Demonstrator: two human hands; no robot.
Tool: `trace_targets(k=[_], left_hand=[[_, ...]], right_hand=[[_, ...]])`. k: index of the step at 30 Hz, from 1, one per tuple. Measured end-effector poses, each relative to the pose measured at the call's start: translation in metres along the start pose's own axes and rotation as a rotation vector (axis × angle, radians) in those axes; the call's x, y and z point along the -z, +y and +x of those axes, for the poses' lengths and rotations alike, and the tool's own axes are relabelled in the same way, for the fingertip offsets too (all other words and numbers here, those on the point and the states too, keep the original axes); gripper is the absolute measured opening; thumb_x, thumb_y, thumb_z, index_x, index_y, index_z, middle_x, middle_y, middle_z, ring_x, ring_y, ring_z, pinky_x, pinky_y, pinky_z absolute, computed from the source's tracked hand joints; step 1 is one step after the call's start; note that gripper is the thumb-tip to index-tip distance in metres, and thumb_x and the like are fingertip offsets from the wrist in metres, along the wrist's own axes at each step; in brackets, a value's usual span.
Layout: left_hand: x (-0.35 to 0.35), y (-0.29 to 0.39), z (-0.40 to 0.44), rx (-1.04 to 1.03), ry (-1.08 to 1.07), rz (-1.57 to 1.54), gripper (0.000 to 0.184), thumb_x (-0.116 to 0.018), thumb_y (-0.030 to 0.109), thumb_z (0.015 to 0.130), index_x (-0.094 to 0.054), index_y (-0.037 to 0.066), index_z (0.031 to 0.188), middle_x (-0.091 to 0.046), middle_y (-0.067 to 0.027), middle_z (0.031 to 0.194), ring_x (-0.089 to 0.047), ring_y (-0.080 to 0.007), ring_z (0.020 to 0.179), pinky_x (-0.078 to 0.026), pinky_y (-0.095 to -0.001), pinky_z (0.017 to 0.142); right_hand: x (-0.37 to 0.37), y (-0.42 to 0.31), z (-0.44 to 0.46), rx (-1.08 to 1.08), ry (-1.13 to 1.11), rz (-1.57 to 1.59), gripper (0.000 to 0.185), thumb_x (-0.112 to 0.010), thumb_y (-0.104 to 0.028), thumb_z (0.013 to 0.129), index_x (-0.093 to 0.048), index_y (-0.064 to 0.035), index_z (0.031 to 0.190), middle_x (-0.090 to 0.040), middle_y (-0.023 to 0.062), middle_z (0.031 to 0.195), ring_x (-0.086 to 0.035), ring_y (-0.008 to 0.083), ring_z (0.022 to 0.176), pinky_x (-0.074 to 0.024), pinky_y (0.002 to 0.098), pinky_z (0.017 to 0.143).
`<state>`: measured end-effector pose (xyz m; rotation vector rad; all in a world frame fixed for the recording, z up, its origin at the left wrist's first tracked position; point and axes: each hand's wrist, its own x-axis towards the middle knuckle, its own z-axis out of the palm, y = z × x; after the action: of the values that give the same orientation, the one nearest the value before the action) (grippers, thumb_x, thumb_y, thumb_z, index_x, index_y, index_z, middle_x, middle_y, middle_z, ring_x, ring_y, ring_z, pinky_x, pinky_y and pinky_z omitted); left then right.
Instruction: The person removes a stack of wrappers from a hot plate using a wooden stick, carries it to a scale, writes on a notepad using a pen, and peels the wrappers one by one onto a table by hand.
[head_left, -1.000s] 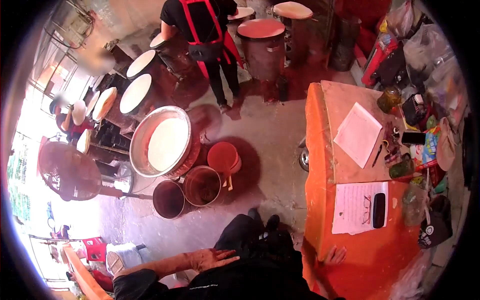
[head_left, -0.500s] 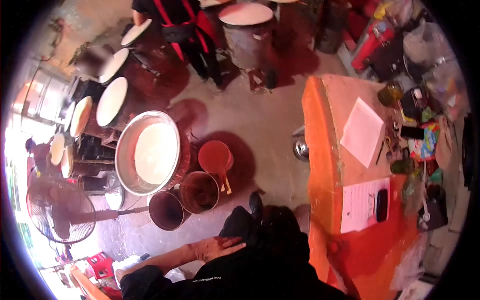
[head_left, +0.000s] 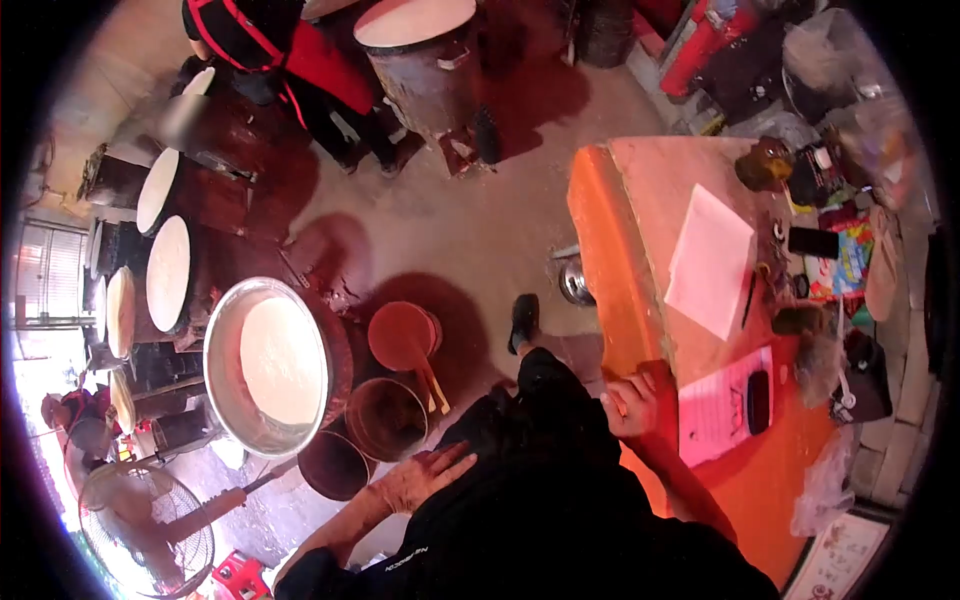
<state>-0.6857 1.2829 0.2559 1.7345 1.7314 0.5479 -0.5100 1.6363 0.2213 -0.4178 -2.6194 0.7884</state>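
Currently, the left hand (head_left: 425, 478), fingers slightly spread, rests against black clothing (head_left: 520, 490). The nearer right hand (head_left: 632, 405) has curled fingers, contents unclear; at its three o'clock, a black oblong case (head_left: 760, 402) points twelve-to-six on the orange-covered desk (head_left: 765, 490).

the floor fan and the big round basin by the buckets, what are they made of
Floor fan: cage probably metal wire, since thin strands form an open mesh.

Basin: likely bare metal, perhaps aluminium or steel, with a silvery, softly shiny rim.
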Motion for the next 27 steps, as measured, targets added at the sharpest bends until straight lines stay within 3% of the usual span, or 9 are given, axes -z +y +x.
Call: trace_targets(k=[4, 8, 11, 16, 19, 22, 24, 25, 27], left_hand=[[0.038, -0.031, 0.038, 0.052, 0.031, -0.014, 0.072, -0.053, 0.026, 0.082, -0.024, 0.003, 0.145, -0.040, -0.0318, 0.135, -0.054, -0.0405, 0.112, -0.049, -0.0415, 0.089], [0.082, -0.059, 0.080, 0.102, -0.005, 0.020, 0.074, -0.053, 0.028, 0.081, -0.024, 0.004, 0.145, -0.040, -0.0319, 0.135, -0.055, -0.0403, 0.112, -0.051, -0.0426, 0.086], [0.106, -0.076, 0.099, 0.127, -0.053, -0.006, 0.074, -0.053, 0.029, 0.081, -0.025, 0.005, 0.145, -0.041, -0.0318, 0.134, -0.056, -0.0410, 0.109, -0.052, -0.0427, 0.083], [0.171, -0.110, 0.141, 0.066, -0.033, 0.075, 0.075, -0.055, 0.028, 0.080, -0.026, 0.006, 0.145, -0.043, -0.0315, 0.133, -0.059, -0.0422, 0.103, -0.053, -0.0424, 0.080], [0.197, -0.145, 0.154, 0.117, -0.146, 0.117, 0.074, -0.061, 0.023, 0.076, -0.032, 0.005, 0.142, -0.049, -0.0261, 0.129, -0.060, -0.0378, 0.102, -0.052, -0.0432, 0.080], [0.242, -0.194, 0.178, 0.342, -0.132, -0.094, 0.066, -0.058, 0.009, 0.080, -0.037, 0.017, 0.142, -0.053, -0.0155, 0.131, -0.057, -0.0340, 0.111, -0.050, -0.0383, 0.089], [0.294, -0.231, 0.206, 0.521, -0.033, -0.047, 0.058, -0.061, 0.007, 0.078, -0.047, 0.012, 0.134, -0.061, -0.0143, 0.121, -0.061, -0.0338, 0.104, -0.052, -0.0397, 0.083], [0.322, -0.243, 0.232, 0.417, 0.236, -0.079, 0.048, -0.064, 0.009, 0.079, -0.054, 0.008, 0.126, -0.065, -0.0170, 0.109, -0.063, -0.0368, 0.095, -0.053, -0.0396, 0.076], [0.355, -0.262, 0.265, 0.504, 0.375, -0.120, 0.044, -0.069, 0.009, 0.080, -0.057, 0.005, 0.122, -0.066, -0.0193, 0.105, -0.065, -0.0338, 0.092, -0.053, -0.0371, 0.077]], right_hand=[[-0.011, 0.030, 0.094, -0.025, -0.079, 0.000, 0.017, -0.067, -0.018, 0.080, -0.062, -0.0027, 0.087, -0.059, 0.0135, 0.088, -0.056, 0.0332, 0.083, -0.0449, 0.0438, 0.075], [-0.015, 0.066, 0.212, 0.151, 0.021, -0.025, 0.018, -0.067, -0.017, 0.080, -0.062, -0.0013, 0.088, -0.058, 0.0150, 0.090, -0.055, 0.0355, 0.087, -0.0453, 0.0445, 0.077], [-0.019, 0.093, 0.278, 0.087, 0.015, -0.090, 0.022, -0.069, -0.013, 0.077, -0.060, -0.0022, 0.094, -0.058, 0.0142, 0.093, -0.055, 0.0345, 0.092, -0.0451, 0.0424, 0.082], [-0.028, 0.138, 0.375, 0.041, 0.083, -0.285, 0.033, -0.068, -0.023, 0.079, -0.059, -0.0027, 0.103, -0.056, 0.0163, 0.105, -0.052, 0.0360, 0.100, -0.0431, 0.0465, 0.086], [-0.042, 0.167, 0.398, -0.035, 0.021, -0.386, 0.035, -0.065, -0.030, 0.081, -0.061, -0.0036, 0.103, -0.058, 0.0175, 0.105, -0.052, 0.0361, 0.103, -0.0414, 0.0464, 0.089], [-0.055, 0.188, 0.411, -0.099, -0.101, -0.495, 0.035, -0.062, -0.036, 0.081, -0.063, -0.0051, 0.099, -0.061, 0.0177, 0.099, -0.054, 0.0359, 0.097, -0.0408, 0.0469, 0.089], [-0.064, 0.200, 0.409, -0.113, -0.161, -0.549, 0.036, -0.061, -0.038, 0.081, -0.064, -0.0060, 0.096, -0.062, 0.0176, 0.094, -0.056, 0.0355, 0.093, -0.0407, 0.0473, 0.087], [-0.068, 0.206, 0.409, -0.118, -0.155, -0.511, 0.035, -0.061, -0.039, 0.081, -0.064, -0.0065, 0.093, -0.062, 0.0167, 0.089, -0.056, 0.0347, 0.087, -0.0407, 0.0472, 0.085], [-0.066, 0.200, 0.408, -0.129, -0.177, -0.472, 0.034, -0.060, -0.040, 0.081, -0.065, -0.0070, 0.089, -0.062, 0.0159, 0.083, -0.057, 0.0339, 0.082, -0.0407, 0.0471, 0.082]])
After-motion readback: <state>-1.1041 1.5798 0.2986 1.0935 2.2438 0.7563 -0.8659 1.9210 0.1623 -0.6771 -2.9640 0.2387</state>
